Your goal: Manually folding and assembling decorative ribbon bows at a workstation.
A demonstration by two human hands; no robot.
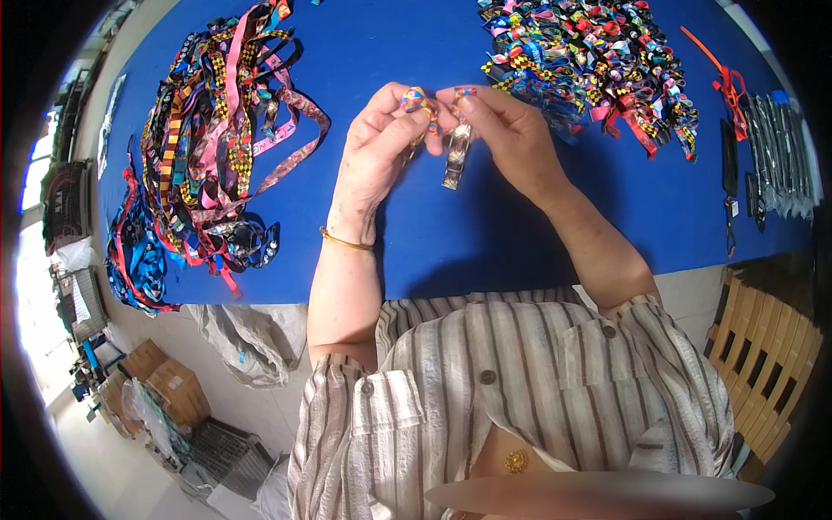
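Observation:
Over the middle of the blue table [381, 39], my left hand [368, 143] and my right hand [516, 143] are close together. Both pinch a narrow printed ribbon strap [456, 160] between thumb and fingers. A colourful loop of it shows above my left fingertips, and a darker patterned end hangs below my right thumb. Whether this is one strap or two pieces I cannot tell, since fingers cover the middle. Left of my hands lies a large heap of long printed ribbon straps [234, 65]. Beyond my right hand are many short looped straps [598, 52] in rows.
At the right are an orange strap [733, 100], a black strap [730, 165] and dark items in clear bags [780, 156]. Blue straps [139, 264] hang near the left front edge. Below are a white sack [247, 342], cardboard boxes [178, 390] and a slatted wooden piece [767, 355].

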